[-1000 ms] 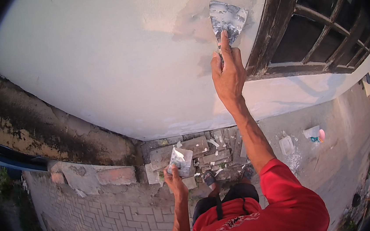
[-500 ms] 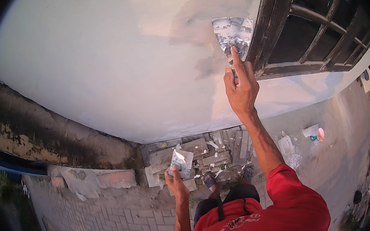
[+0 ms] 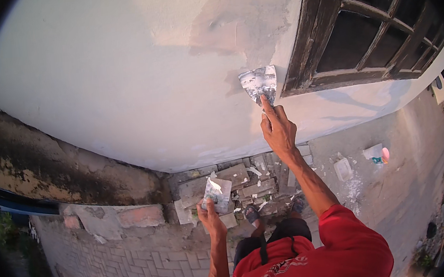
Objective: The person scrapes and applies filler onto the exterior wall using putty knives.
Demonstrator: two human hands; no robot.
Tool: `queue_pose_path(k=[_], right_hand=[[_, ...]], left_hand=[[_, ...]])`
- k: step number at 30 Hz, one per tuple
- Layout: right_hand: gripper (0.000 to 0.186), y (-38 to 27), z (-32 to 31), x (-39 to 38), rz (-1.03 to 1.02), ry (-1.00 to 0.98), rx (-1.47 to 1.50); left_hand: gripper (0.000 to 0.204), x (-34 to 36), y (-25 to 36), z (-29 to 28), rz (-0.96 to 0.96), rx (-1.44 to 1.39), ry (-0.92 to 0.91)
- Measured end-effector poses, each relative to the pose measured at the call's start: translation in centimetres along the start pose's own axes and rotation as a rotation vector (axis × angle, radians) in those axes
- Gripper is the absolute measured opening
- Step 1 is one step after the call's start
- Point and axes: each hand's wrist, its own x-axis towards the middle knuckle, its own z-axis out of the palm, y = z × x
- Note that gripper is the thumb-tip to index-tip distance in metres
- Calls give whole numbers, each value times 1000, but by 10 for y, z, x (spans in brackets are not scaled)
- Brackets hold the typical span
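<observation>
Steel putty knife (image 3: pixel 259 82), blade smeared with grey filler, is held flat against the white wall (image 3: pixel 96 86) just left of the dark wooden window frame (image 3: pixel 307 31). Its long axis runs roughly vertical in view, blade end pointing up, handle down into the right hand (image 3: pixel 278 128). Right fingers are wrapped round the handle, index finger laid along it toward the blade. A grey-brown patch (image 3: pixel 243 20) is seen on the wall above the blade. A second, smaller scraper (image 3: pixel 216 192) loaded with white filler is gripped in the left hand (image 3: pixel 211 221), held low, blade pointing up, over broken bricks (image 3: pixel 242 184) on the paved ground.
</observation>
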Motion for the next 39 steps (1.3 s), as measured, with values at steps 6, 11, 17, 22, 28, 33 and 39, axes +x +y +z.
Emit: queue_pose_path(k=[6, 11, 17, 22, 28, 33, 39], right_hand=[[65, 15, -61, 33, -240, 126, 26], [67, 55, -87, 107, -545, 321, -138], [66, 67, -92, 137, -558, 249, -411], [69, 91, -52, 98, -429, 187, -273], [69, 66, -48, 36, -301, 167, -11], [63, 0, -85, 75, -215, 313, 132], [58, -26, -77, 113, -158, 362, 114]], left_hand=[[23, 1, -3, -9, -10, -1, -5], [24, -3, -2, -3, -12, 32, -22], [24, -5, -2, -1, -49, 60, -22], [26, 1, -3, 7, -8, 33, -22], [31, 1, -2, 5, 8, 44, -34], [29, -3, 0, 8, -26, 63, -7], [22, -2, -5, 12, -5, -22, -47]])
